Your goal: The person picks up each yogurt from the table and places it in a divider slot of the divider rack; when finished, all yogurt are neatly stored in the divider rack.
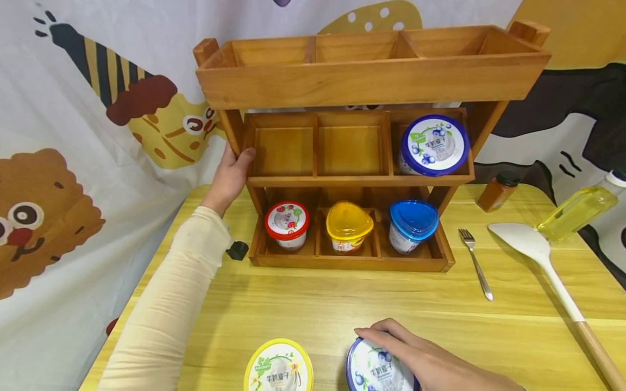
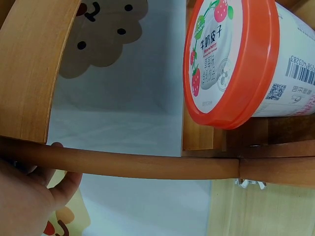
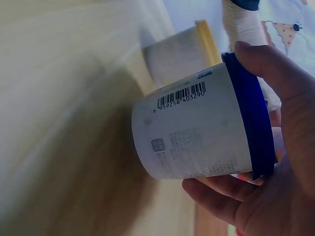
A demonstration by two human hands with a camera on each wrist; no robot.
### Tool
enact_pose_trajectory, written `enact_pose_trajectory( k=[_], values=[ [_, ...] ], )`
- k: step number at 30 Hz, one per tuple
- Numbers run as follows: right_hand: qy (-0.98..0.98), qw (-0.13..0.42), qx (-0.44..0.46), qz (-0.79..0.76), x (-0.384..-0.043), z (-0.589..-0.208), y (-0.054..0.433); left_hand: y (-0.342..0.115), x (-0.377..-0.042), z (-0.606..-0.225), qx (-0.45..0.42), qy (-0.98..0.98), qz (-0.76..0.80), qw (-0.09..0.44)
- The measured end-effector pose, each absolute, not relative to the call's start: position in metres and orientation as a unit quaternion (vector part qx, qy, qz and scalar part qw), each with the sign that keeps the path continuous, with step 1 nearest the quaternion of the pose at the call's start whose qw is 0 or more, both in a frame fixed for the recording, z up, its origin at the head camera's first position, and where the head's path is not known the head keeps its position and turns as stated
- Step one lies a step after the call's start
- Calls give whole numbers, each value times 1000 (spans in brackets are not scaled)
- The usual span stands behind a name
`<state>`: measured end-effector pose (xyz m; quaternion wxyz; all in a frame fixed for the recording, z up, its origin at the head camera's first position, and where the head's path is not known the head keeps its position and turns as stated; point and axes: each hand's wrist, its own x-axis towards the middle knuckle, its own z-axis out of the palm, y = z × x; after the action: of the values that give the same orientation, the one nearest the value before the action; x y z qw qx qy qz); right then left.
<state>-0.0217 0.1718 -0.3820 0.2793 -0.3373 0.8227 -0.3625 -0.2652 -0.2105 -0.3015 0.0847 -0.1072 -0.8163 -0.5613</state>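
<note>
My left hand (image 1: 232, 176) grips the left side post of a three-tier wooden shelf (image 1: 371, 81); in the left wrist view thumb and fingers lie on either side of the post (image 2: 147, 164). With my right hand (image 1: 415, 350) I hold a blueberry yogurt tub (image 1: 379, 369) with a dark blue lid by its rim, low in the head view. In the right wrist view the tub (image 3: 192, 130) shows its barcode, thumb at the lid and fingers under its side. Left of it on the table stands a yellow-lidded tub (image 1: 279, 369).
Another blueberry tub (image 1: 435, 144) sits in the middle tier's right compartment. The bottom tier holds a red-lidded strawberry tub (image 1: 287, 225), a yellow-topped cup (image 1: 349, 225) and a blue-topped cup (image 1: 413, 225). To the right lie a fork (image 1: 476, 263), a spatula (image 1: 552, 271), a jar (image 1: 499, 191) and an oil bottle (image 1: 579, 212).
</note>
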Motion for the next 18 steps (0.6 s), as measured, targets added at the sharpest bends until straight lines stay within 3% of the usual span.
enact_pose_trajectory(
  k=[12, 18],
  values=[
    [885, 185, -275, -327, -27, -335, 170, -208, -265, -301, -104, -811, -568, 95],
    [906, 61, -298, -295, -33, -318, 172, -209, -262, -298, -108, -811, -568, 93]
  ],
)
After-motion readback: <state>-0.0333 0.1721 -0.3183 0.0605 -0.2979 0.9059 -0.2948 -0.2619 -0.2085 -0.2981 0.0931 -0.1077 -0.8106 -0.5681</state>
